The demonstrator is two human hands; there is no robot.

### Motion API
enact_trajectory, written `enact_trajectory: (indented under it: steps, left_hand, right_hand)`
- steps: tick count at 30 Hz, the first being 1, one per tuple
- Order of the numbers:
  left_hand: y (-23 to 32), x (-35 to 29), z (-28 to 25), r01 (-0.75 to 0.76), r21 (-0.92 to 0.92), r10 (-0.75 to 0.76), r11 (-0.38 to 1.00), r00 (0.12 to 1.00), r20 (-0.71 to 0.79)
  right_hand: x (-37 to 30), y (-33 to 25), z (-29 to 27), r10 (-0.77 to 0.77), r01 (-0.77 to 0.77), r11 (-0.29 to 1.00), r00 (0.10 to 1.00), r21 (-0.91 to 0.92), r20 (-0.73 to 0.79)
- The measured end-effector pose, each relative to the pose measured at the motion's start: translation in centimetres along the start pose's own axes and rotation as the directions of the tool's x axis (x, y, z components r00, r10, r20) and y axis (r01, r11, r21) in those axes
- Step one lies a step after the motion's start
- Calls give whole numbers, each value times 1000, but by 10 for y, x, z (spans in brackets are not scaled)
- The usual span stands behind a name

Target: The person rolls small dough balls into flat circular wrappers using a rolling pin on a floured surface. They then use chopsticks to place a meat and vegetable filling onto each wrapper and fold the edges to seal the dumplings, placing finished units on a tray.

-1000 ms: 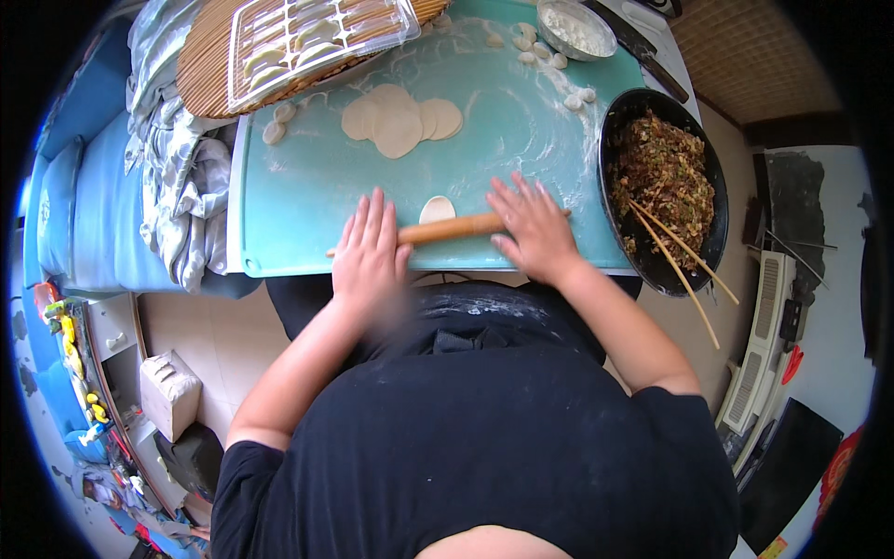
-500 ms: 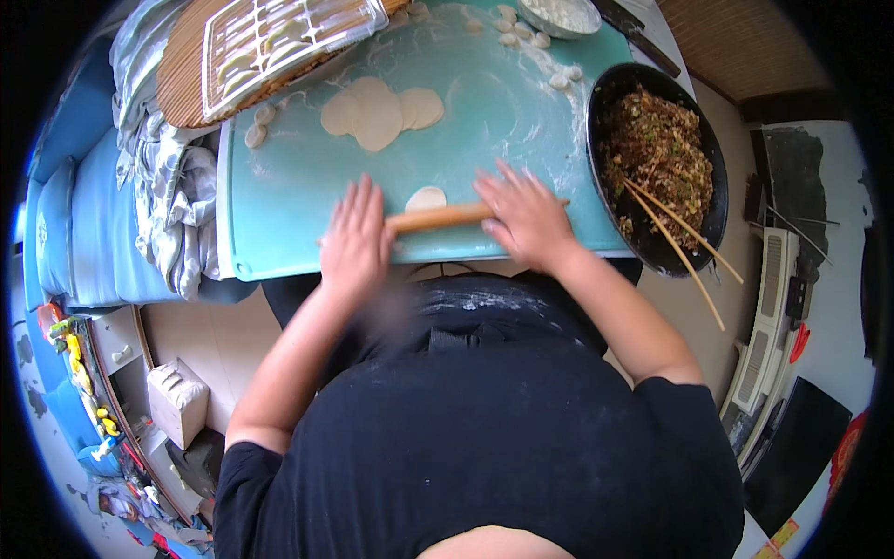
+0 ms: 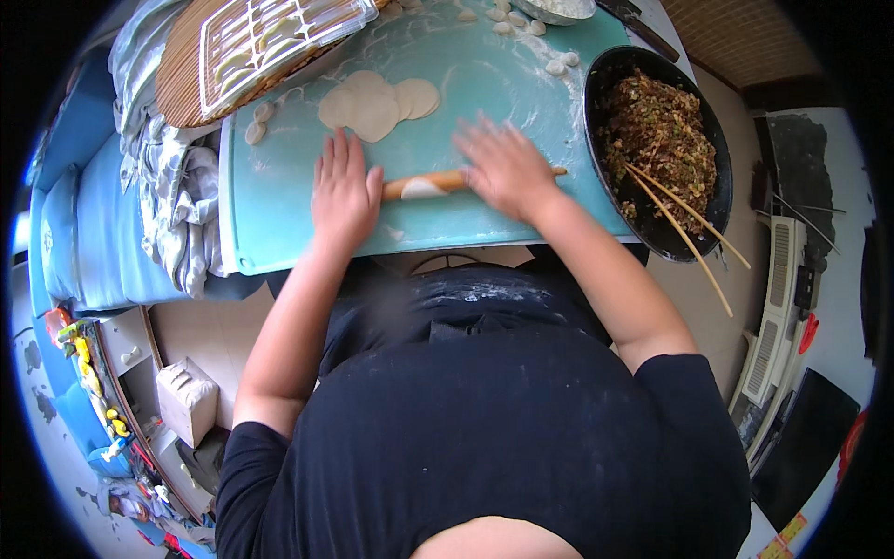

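Left hand (image 3: 345,197) and right hand (image 3: 508,173) are lying across a rolling pin (image 3: 449,181) near a green board's (image 3: 279,210) front edge, a black pan (image 3: 652,233) sitting at its right edge.

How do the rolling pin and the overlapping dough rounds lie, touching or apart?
Apart. The head view shows it: the overlapping dough rounds lie beyond the rolling pin, with a strip of teal board visible between them.
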State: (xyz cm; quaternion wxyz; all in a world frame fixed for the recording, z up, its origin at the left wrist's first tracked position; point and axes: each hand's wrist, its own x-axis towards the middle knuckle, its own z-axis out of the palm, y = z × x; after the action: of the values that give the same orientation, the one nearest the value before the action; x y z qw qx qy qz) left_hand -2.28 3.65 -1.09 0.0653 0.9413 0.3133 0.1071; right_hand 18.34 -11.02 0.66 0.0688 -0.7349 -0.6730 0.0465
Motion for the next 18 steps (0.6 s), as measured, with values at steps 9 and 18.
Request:
enact_trajectory:
  steps: [9, 18]
  left_hand:
    - [15, -51, -12, -80, -22, 82, 997, 991, 103]
    - [43, -8, -18, 35, -464, 39, 885, 988, 149]
  right_hand:
    - [-60, -15, 2, -55, 63, 995, 992, 72, -111]
    - [-41, -18, -2, -77, 127, 973, 965, 193, -249]
